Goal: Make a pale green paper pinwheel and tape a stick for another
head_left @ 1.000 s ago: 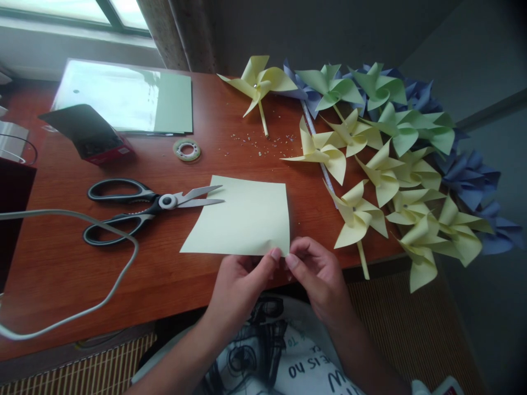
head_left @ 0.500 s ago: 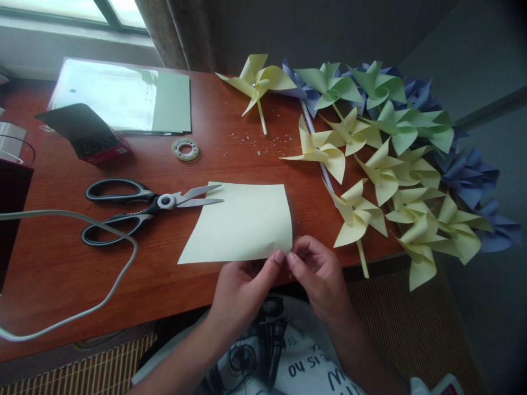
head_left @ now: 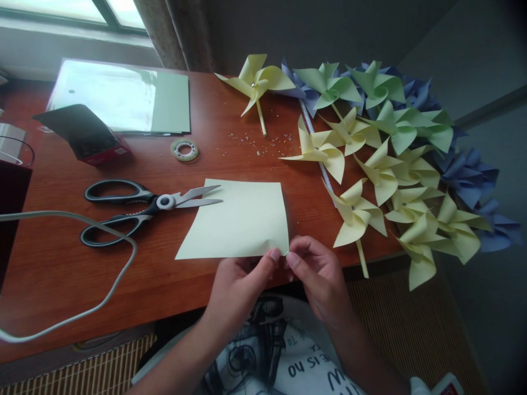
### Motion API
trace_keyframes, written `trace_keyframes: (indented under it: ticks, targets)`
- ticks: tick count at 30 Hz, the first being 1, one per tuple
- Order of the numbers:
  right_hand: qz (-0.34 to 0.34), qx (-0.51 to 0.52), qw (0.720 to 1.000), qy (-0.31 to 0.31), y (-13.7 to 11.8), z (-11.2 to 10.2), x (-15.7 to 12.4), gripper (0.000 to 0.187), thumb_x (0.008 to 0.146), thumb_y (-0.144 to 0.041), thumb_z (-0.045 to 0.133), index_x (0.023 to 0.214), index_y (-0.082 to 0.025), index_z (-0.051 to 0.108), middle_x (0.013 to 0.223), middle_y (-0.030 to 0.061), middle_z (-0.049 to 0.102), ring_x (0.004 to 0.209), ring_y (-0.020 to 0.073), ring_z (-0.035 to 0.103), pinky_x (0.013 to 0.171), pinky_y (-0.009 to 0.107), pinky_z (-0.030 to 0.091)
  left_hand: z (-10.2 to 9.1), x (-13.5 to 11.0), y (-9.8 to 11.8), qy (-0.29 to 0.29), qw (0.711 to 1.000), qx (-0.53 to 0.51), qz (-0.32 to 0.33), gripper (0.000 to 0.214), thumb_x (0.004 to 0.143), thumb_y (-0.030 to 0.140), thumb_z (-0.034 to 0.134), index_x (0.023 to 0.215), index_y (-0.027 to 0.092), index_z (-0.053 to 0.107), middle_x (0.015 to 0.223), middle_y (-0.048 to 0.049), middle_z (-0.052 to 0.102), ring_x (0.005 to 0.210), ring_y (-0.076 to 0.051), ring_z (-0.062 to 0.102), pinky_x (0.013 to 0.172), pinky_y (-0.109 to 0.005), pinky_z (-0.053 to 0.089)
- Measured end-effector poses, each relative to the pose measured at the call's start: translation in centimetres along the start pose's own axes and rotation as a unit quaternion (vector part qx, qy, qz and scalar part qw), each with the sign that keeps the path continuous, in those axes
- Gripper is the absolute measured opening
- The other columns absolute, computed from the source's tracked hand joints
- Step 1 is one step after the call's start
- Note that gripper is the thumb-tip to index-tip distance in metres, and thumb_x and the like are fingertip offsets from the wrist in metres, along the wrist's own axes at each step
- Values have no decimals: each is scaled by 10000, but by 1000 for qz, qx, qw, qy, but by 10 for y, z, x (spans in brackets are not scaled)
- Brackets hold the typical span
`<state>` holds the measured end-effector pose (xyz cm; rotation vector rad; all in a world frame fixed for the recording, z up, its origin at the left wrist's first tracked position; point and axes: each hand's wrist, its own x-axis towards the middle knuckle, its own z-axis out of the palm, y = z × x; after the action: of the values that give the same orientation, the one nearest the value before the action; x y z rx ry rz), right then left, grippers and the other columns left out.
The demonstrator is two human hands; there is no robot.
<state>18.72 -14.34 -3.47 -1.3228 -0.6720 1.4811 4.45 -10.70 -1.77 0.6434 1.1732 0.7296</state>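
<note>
A pale yellow square of paper (head_left: 236, 219) lies on the reddish wooden table (head_left: 164, 285), its near right corner lifted. My left hand (head_left: 242, 285) and my right hand (head_left: 317, 274) meet at that corner, both closed in a pinch on it. Black-handled scissors (head_left: 135, 208) lie just left of the paper with their blades open, the tips over the sheet's edge.
Several yellow, green and blue paper pinwheels (head_left: 387, 164) cover the table's right side. A tape roll (head_left: 184, 149), a dark box (head_left: 84, 134), a stack of green sheets (head_left: 123, 99) and small scraps lie further back. A grey cable (head_left: 94, 299) loops across the left.
The paper has shifted slightly, rising and settling back while both hands keep pinching its near right corner. Nothing else has moved.
</note>
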Motion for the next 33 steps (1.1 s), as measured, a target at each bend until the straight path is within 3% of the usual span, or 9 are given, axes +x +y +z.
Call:
trace_keyframes:
  ticks: [14, 22, 33]
  targets:
    - [-14, 30, 999, -16, 1, 1, 4, 99, 911, -280, 731, 862, -216, 674, 761, -35, 634, 662, 92, 523, 623, 211, 426, -1, 2, 2, 2, 1000, 24, 12, 310, 825, 361, 762, 618, 154, 659, 565, 18, 550, 530, -93, 438, 506, -210, 374]
    - [-8, 15, 1000, -13, -1, 2, 3, 155, 911, -301, 721, 824, -195, 648, 746, -28, 620, 661, 96, 516, 613, 206, 423, 2, -1, 5, 14, 999, 35, 29, 284, 801, 321, 764, 580, 166, 673, 543, -1, 573, 579, -144, 552, 578, -235, 458]
    - [6, 17, 1000, -18, -2, 1, 1, 150, 914, -325, 719, 852, -203, 659, 739, -31, 616, 638, 88, 527, 589, 190, 442, 0, 0, 2, 4, 999, 33, 27, 309, 827, 345, 750, 596, 166, 652, 548, 21, 548, 518, -99, 443, 545, -221, 408]
